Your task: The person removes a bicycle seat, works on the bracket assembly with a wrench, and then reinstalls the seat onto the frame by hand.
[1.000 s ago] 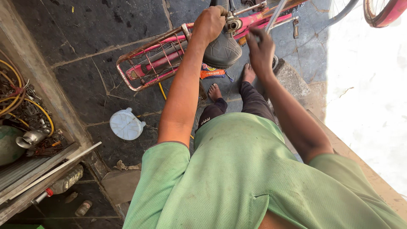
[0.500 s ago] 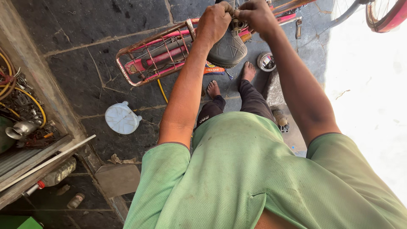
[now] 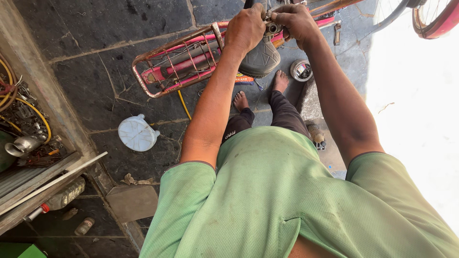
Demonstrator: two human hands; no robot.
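I stand over a pink bicycle with a rusty rear carrier rack (image 3: 178, 64) and a dark grey saddle (image 3: 260, 59). My left hand (image 3: 245, 27) is closed around the metal fitting just above the saddle. My right hand (image 3: 296, 20) grips the same spot from the other side, fingers wrapped on a small metal part (image 3: 271, 26); whether it is a tool or part of the bicycle I cannot tell. Both hands touch each other there. My bare feet (image 3: 240, 100) rest on the dark stone floor below.
A white round plastic lid (image 3: 137, 133) lies on the floor at left. A small metal tin (image 3: 301, 70) sits by my right foot. A yellow hose (image 3: 38, 114), metal scraps and a bottle (image 3: 60, 198) crowd the left edge. A bicycle wheel (image 3: 432, 19) stands top right.
My right hand moved up from the frame beside the saddle to join my left hand at the fitting above the saddle. The view shifted slightly and the tin came into sight.
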